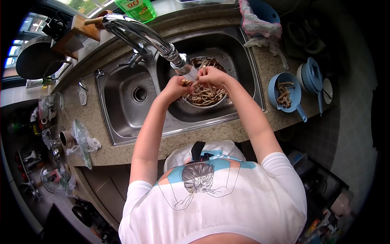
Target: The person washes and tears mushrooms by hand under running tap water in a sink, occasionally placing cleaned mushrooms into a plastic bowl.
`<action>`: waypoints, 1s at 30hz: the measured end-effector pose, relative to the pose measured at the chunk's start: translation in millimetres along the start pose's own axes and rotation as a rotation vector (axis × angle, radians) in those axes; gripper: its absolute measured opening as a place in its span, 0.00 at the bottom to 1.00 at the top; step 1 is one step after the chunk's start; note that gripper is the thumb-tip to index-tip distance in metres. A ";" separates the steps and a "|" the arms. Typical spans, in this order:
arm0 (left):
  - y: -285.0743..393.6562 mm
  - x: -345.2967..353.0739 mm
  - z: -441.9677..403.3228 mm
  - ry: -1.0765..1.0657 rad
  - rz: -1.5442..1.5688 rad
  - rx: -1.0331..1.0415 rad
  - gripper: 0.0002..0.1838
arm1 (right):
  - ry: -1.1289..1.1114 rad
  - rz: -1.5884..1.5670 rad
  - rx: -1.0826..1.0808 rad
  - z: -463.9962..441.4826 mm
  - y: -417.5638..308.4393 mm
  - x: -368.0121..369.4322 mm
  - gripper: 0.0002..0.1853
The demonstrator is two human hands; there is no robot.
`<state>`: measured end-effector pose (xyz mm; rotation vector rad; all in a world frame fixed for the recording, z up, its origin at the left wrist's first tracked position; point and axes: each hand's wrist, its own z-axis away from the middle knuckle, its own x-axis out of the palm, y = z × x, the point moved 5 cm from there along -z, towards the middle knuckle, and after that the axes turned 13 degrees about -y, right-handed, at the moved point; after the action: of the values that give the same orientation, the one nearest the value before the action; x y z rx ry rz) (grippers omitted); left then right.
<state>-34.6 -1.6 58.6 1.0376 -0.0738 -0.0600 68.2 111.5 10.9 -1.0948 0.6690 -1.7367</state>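
Mushrooms point(205, 96), steel sink point(237, 53), speckled countertop point(90, 112), window point(86, 5)

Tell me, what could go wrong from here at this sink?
Two things, perhaps. The stems are piled in the bowl right under the faucet, where the left hand and right hand are working, so a few might spill over the rim into the basin. And the blue colander's handle reaches the counter's edge, so a passing arm might knock it and scatter its contents.
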 end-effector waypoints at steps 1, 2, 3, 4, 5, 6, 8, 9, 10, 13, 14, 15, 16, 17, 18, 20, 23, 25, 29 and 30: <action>0.0 -0.1 0.3 0.001 0.001 0.000 0.06 | 0.014 -0.076 0.010 0.6 2.2 -0.6 0.04; 1.2 -0.6 0.5 0.006 -0.024 0.013 0.05 | 0.028 -0.151 0.021 0.9 3.9 -1.3 0.03; 2.1 -1.1 0.8 0.011 -0.049 0.026 0.05 | 0.045 -0.209 0.023 3.0 3.7 -0.5 0.03; -3.2 -3.3 -1.3 0.012 -0.048 0.027 0.05 | 0.045 -0.207 0.024 4.0 2.8 0.9 0.03; -15.2 -5.1 -4.8 -0.016 -0.027 -0.006 0.05 | 0.076 -0.221 0.023 5.6 2.9 0.8 0.02; -23.3 -5.9 -6.4 -0.044 -0.006 -0.040 0.05 | 0.106 -0.235 0.022 6.6 3.5 0.2 0.02; -15.9 -5.3 3.5 -0.040 0.067 -0.036 0.05 | 0.172 -0.232 -0.050 4.1 17.2 -29.0 0.02; -13.4 -6.3 7.2 -0.035 0.139 -0.031 0.05 | 0.142 -0.255 -0.064 6.2 18.5 -35.4 0.05; -16.8 -9.4 6.0 -0.035 0.139 -0.033 0.05 | 0.142 -0.256 -0.064 9.9 8.9 -27.1 0.05; -27.7 -11.5 -1.6 -0.014 0.139 -0.067 0.06 | 0.025 -0.096 -0.099 8.6 -8.4 2.2 0.10; -24.5 -7.1 -4.4 -0.031 0.164 -0.018 0.06 | -0.001 0.031 -0.063 1.1 -1.6 7.3 0.10; -21.3 -4.3 -6.8 -0.047 0.188 0.031 0.07 | 0.037 0.094 -0.068 -3.3 1.4 8.5 0.08; -22.7 -4.4 -7.7 -0.048 0.186 0.031 0.07 | 0.071 0.156 -0.073 -5.9 3.9 8.1 0.07; -26.5 -5.8 -6.0 -0.043 0.192 0.019 0.07 | 0.061 0.051 -0.089 -3.6 4.2 0.4 0.05; -29.1 -8.0 -4.3 -0.038 0.197 0.008 0.07 | 0.052 -0.053 -0.105 1.4 0.9 -9.2 0.04; -29.8 -10.8 1.2 -0.029 0.245 0.013 0.07 | 0.178 -0.136 -0.132 5.2 10.7 -27.8 0.03; -25.5 -7.2 -0.4 -0.003 0.323 0.029 0.06 | 0.097 -0.200 -0.153 11.6 3.2 -5.8 0.05; -24.5 -3.9 -2.6 0.020 0.347 0.035 0.04 | 0.083 0.000 -0.165 10.3 -9.1 20.3 0.06; -29.4 -2.1 -1.6 0.005 0.440 -0.015 0.04 | 0.132 -0.050 -0.186 9.9 -6.3 4.9 0.07; -30.1 -2.8 0.0 0.000 0.472 -0.033 0.04 | 0.132 -0.050 -0.187 12.0 -6.6 -0.8 0.07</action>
<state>-37.9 -16.6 32.5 0.9650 -0.3149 0.3663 76.2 115.3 21.4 -1.1390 0.9081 -1.8293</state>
